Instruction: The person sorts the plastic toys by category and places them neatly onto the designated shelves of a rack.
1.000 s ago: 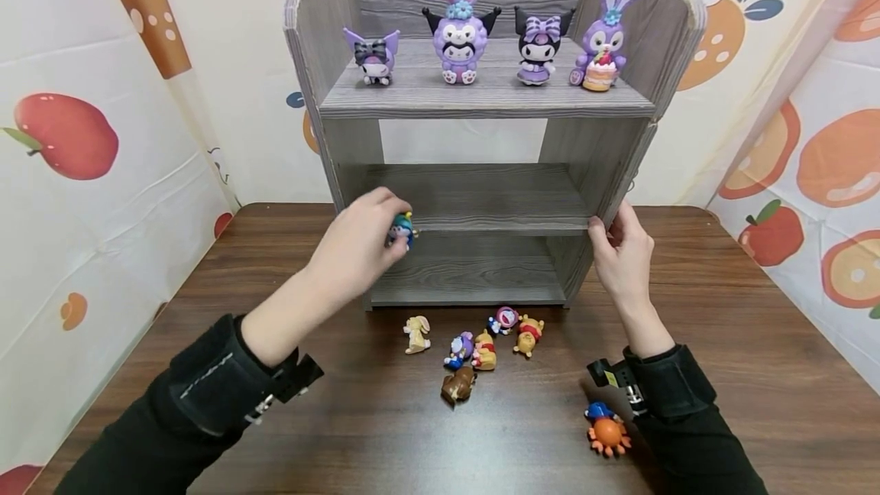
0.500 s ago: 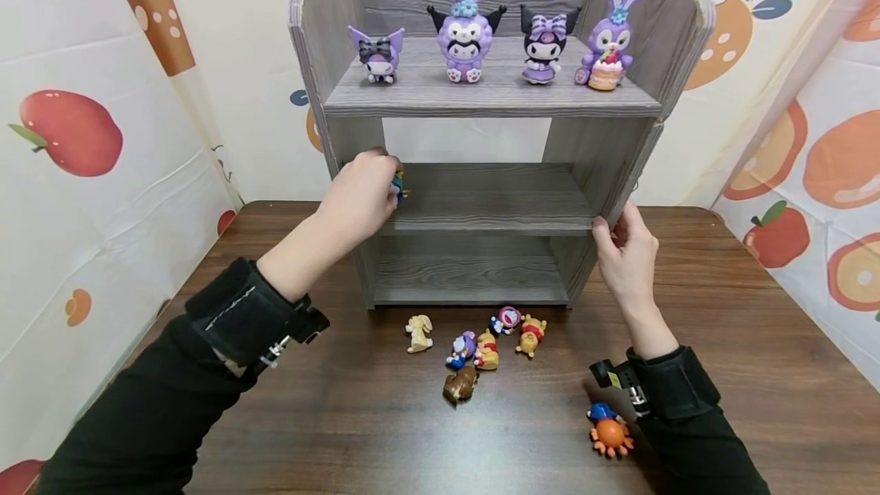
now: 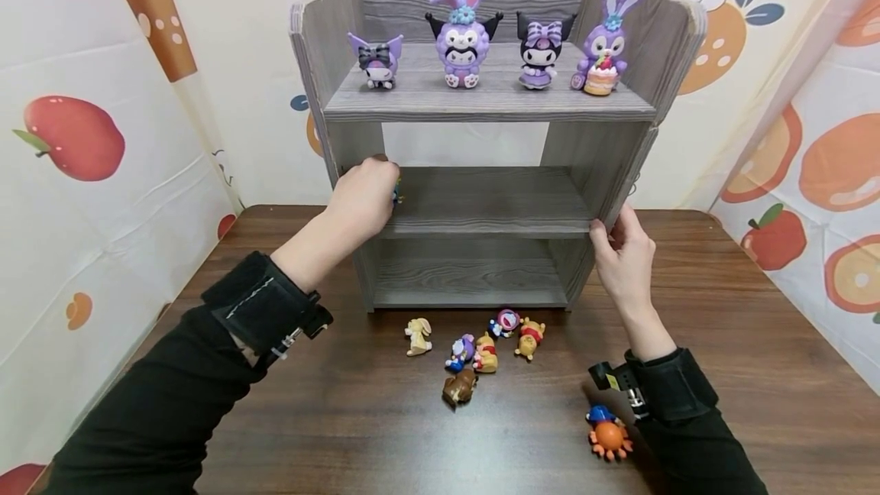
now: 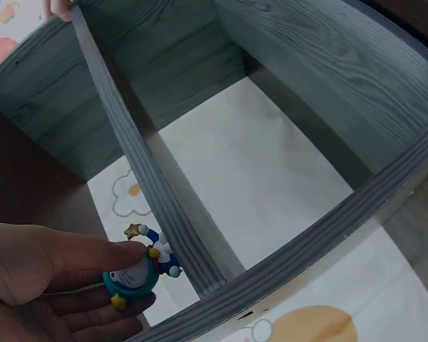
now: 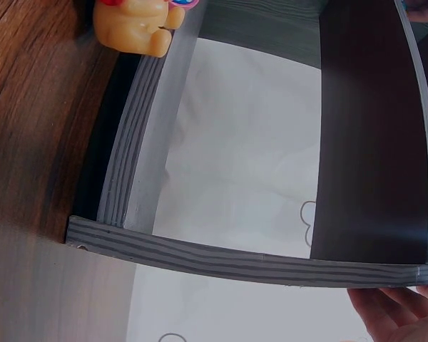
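My left hand point(image 3: 364, 193) pinches a small figurine with a teal hood and white face point(image 4: 132, 278) between thumb and fingers. It is at the left end of the middle board of a grey wood-grain shelf unit point(image 3: 491, 113). In the left wrist view, the figurine lies tilted beside the board's front edge, its gold star raised; the head view shows only a sliver of it past my knuckles. My right hand point(image 3: 626, 254) grips the unit's right side panel, thumb at the front edge and fingers on the outer side.
Four purple figurines, including a rabbit-eared one with a cake point(image 3: 601, 59), stand on the top board. In front of the unit lie several small figurines, among them a cream rabbit point(image 3: 418, 337) and yellow bear point(image 3: 530, 338). An orange crab point(image 3: 609, 438) lies near my right sleeve.
My left hand has risen and moved slightly back with the figurine, from in front of the middle board to its left end. My right hand stays on the side panel.
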A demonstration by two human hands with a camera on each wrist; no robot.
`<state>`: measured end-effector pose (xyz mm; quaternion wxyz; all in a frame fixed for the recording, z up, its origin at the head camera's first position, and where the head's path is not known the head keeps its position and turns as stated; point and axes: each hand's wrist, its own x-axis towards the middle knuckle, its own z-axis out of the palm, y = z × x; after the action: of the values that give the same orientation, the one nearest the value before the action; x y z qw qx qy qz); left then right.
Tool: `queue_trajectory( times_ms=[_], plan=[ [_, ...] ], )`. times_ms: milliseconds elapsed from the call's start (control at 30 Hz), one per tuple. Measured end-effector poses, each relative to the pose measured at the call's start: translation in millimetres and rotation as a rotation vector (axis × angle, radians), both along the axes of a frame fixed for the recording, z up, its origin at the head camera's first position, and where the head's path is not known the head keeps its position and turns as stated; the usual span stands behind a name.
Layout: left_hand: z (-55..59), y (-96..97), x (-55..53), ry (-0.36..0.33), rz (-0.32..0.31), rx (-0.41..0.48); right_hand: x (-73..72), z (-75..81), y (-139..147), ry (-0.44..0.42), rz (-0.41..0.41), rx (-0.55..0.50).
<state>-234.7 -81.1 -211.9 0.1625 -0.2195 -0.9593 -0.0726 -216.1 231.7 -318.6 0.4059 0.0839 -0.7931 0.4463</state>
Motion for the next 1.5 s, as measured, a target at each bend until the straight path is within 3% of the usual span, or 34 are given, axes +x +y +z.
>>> queue_trajectory(
  times_ms=[400, 1000, 1300, 1500],
  plan=[
    [-1.9, 0.6, -1.9, 0.01, 0.005, -0.055, 2.7, 2.8, -2.1, -0.007, 0.014, -0.009],
    [2.7, 1.1, -4.0, -0.039, -0.003, -0.086, -1.2, -1.0, 0.0, 0.001, 0.014, -0.012],
    [2.1, 1.7, 0.5, -0.025, 0.007, 0.032, -2.2, -1.1, 0.4, -0.001, 0.006, 0.002],
    [-5.0, 4.7, 13.7, 0.097, -0.042, 0.119, -2.3, -0.9, 1.1, -0.007, 0.001, -0.004]
  ],
)
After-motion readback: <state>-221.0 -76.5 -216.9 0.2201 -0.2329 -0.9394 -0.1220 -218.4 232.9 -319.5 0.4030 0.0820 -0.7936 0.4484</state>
